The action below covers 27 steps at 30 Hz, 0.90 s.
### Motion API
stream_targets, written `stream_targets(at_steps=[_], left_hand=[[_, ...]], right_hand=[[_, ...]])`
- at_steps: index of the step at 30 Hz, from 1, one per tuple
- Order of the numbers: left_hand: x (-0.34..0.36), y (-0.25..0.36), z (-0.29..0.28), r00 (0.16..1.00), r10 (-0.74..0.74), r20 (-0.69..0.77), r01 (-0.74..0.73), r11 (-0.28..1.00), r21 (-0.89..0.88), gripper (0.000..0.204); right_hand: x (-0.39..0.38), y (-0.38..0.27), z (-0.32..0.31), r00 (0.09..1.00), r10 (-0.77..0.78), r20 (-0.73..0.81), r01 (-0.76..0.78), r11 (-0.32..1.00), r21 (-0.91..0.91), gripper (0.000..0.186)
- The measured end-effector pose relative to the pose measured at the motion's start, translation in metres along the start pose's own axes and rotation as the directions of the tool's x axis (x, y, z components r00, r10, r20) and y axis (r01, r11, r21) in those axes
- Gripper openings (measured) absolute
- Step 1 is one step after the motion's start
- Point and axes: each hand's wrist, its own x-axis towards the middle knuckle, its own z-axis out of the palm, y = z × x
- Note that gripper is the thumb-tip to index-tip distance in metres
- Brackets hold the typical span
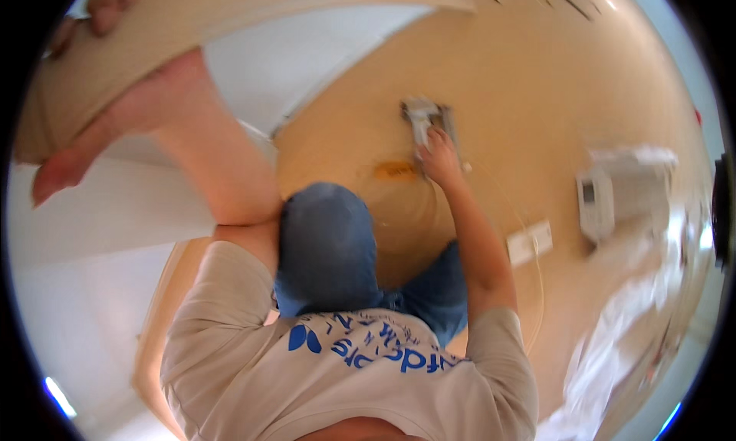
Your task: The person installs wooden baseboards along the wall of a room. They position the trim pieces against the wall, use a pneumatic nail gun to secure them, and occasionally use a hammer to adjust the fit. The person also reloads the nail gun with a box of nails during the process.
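My left hand [146,103] grips the edge of a light wood board [268,4] at the upper left, its thumb on the near side and fingertips showing over the far edge. The left elbow rests by my raised knee. On the wood-coloured floor [360,103], my right hand [440,159] is closed round the handle of a grey nail gun [418,113]. The nail gun is somewhat blurred. A thin yellow air hose [502,192] runs from near it toward my right side.
A white power strip [529,242] lies right of my forearm. Farther right are a white box-shaped device [596,199] and crumpled clear plastic sheeting [613,349]. An orange-yellow patch [395,170] shows beside the nail gun. Thin dark items [573,2] lie at the far right.
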Motion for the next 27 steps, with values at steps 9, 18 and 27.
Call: stream_targets(at_steps=[9, 18, 27], left_hand=[[-0.027, 0.000, 0.008, 0.927, 0.131, -0.352, -0.052, 0.973, 0.227, 0.102], [-0.051, -0.009, -0.025, 0.912, 0.130, -0.389, -0.061, 0.981, 0.183, 0.093], [-0.095, -0.051, -0.167, 0.979, -0.063, -0.193, 0.091, 0.986, 0.141, 0.109]], right_hand=[[0.014, 0.049, 0.048, 0.694, 0.548, 0.466, -0.326, 0.817, -0.475, 0.066], [-0.032, 0.112, 0.072, 0.803, 0.520, 0.290, -0.532, 0.846, -0.044, 0.053], [-0.123, 0.002, -0.046, 0.728, 0.640, -0.247, -0.394, 0.685, 0.614, 0.038]])
